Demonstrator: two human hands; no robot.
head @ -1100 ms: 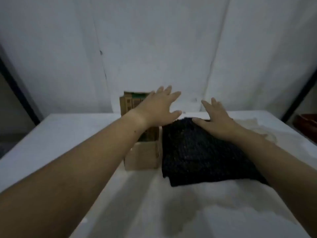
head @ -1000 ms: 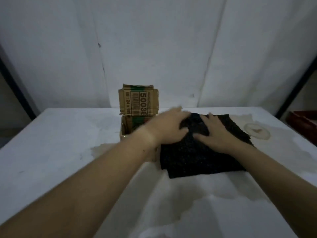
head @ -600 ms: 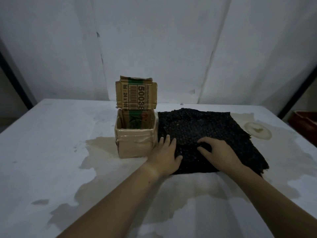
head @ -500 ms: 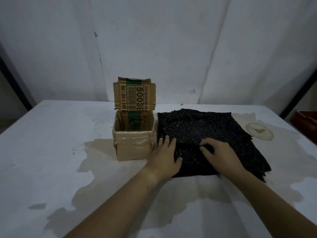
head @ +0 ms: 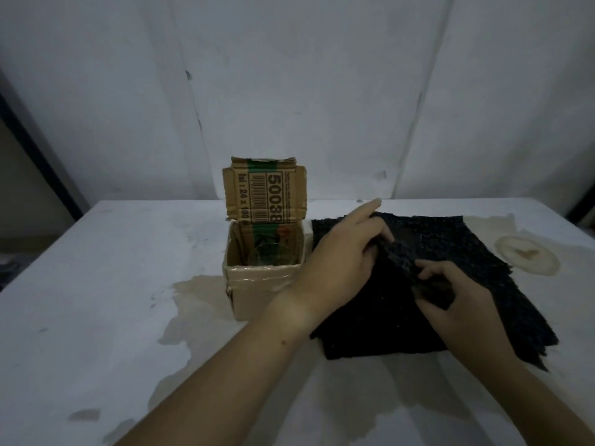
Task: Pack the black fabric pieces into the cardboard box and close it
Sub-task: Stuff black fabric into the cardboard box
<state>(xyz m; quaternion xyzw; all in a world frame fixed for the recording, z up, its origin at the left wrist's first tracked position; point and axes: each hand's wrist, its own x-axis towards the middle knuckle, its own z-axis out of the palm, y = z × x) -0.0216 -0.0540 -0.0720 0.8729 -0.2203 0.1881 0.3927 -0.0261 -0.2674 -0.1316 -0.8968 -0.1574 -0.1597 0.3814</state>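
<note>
A stack of black fabric pieces [head: 502, 262] lies flat on the white table, right of a small cardboard box [head: 257, 284]. The box is open, its printed lid flap [head: 264, 191] standing upright at the back. My left hand [head: 341, 262] rests on the stack's left part, its fingers gripping the top piece, which is lifted into a ridge. My right hand [head: 450, 294] pinches the near end of that same raised piece. Inside the box I see only cardboard and tape.
The white table [head: 96, 284] carries brownish stains in front of the box and a round stain [head: 528, 252] at the far right. A white wall backs the table. Dark frame bars run at both sides.
Both hands have gone from lying flat on the stack to gripping its top piece, which now rises off the stack. The left hand moved farther back and right.
</note>
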